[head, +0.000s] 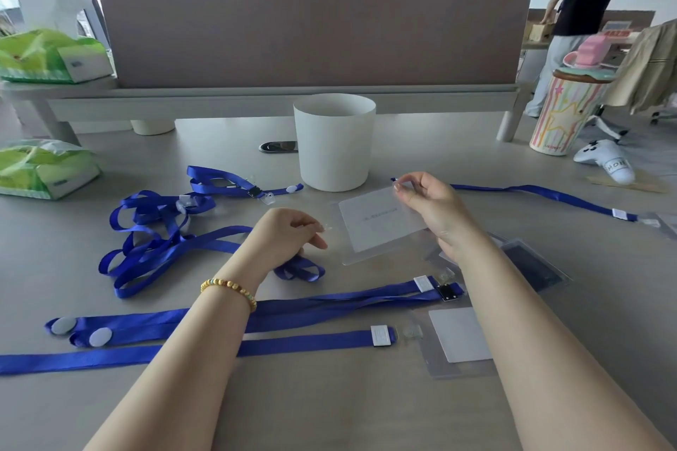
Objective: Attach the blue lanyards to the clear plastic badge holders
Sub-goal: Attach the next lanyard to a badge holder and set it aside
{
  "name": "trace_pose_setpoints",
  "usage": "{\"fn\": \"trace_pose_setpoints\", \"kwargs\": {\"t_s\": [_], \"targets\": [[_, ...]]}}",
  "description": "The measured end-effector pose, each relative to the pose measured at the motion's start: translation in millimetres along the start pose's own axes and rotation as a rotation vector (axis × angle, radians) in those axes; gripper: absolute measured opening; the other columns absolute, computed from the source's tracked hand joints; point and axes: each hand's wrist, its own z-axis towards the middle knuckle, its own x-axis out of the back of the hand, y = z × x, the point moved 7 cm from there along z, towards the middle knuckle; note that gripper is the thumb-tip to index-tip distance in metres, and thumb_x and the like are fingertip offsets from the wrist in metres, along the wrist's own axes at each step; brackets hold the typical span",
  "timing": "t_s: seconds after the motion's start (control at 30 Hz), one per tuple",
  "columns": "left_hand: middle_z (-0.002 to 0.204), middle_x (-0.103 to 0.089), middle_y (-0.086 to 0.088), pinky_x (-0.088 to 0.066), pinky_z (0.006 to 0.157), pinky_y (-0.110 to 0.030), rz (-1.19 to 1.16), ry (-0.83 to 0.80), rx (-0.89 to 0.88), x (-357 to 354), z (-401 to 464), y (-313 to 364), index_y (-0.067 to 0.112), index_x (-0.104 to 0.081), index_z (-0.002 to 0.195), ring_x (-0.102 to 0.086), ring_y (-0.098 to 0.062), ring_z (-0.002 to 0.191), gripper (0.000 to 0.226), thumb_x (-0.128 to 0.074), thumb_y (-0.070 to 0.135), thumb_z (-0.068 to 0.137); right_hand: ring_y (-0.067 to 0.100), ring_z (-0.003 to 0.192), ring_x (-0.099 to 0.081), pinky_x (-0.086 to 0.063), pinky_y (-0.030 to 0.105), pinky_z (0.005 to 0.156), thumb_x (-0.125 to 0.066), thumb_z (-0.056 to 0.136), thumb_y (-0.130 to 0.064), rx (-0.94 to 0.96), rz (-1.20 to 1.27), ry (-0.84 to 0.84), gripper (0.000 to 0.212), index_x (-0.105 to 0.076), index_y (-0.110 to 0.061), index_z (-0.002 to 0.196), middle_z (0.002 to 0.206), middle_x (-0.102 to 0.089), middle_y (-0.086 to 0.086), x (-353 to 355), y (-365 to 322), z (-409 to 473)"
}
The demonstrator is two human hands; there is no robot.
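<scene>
Your right hand pinches the top edge of a clear badge holder between thumb and fingertips, lifting that edge so the holder tilts up off the table. A white card sits inside the holder. Your left hand, just left of the holder, has its fingers curled and pinches a small clear clip at the end of a blue lanyard that loops beneath the hand. The clip is near the holder's left edge; you cannot tell from here whether they touch. A beaded bracelet circles your left wrist.

Nearer you than the holder, two more lanyards lie stretched flat across the table, their clip ends beside a second badge holder with a white card. Just right of the held holder, under your right forearm, lies a holder with a dark card. Left of the held holder is a tangled heap of lanyards. Behind it stands a white cup, and another lanyard runs off to the right. Far left of the holder are green tissue packs.
</scene>
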Motion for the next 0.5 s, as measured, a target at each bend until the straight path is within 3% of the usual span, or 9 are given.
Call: {"fn": "trace_pose_setpoints", "kwargs": {"t_s": [0.2,0.33,0.5], "targets": [[0.074,-0.071,0.005,-0.032,0.042,-0.018,0.028,-0.09,0.001,-7.0,-1.8,2.7,0.02,-0.067,0.087,-0.035,-0.012,0.046,0.02,-0.048,0.016,0.093,0.006,0.09,-0.055,-0.042,0.018,0.079,-0.057,0.09,-0.017,0.041,-0.008,-0.006,0.013,-0.057,-0.027,0.082,0.087,-0.06,-0.011,-3.7,-4.2,-0.7],[0.073,-0.071,0.005,-0.033,0.045,-0.021,-0.01,-0.131,-0.004,-11.2,-2.8,4.2,0.023,-0.065,0.08,-0.035,-0.013,0.048,0.024,-0.047,0.015,0.093,0.006,0.088,-0.054,-0.042,0.017,0.075,-0.056,0.091,-0.016,0.05,-0.019,0.006,0.014,-0.056,-0.026,0.082,0.087,-0.059,-0.009,-5.0,-4.0,-0.1],[0.07,-0.069,0.005,-0.035,0.05,-0.021,-0.1,-0.13,-0.018,-11.8,-3.6,4.3,0.016,-0.068,0.085,-0.036,-0.013,0.05,0.023,-0.046,0.014,0.094,0.005,0.086,-0.053,-0.04,0.018,0.075,-0.056,0.091,-0.017,0.045,-0.022,0.059,0.014,-0.056,-0.026,0.08,0.086,-0.059,-0.01,0.6,0.7,2.7]]}}
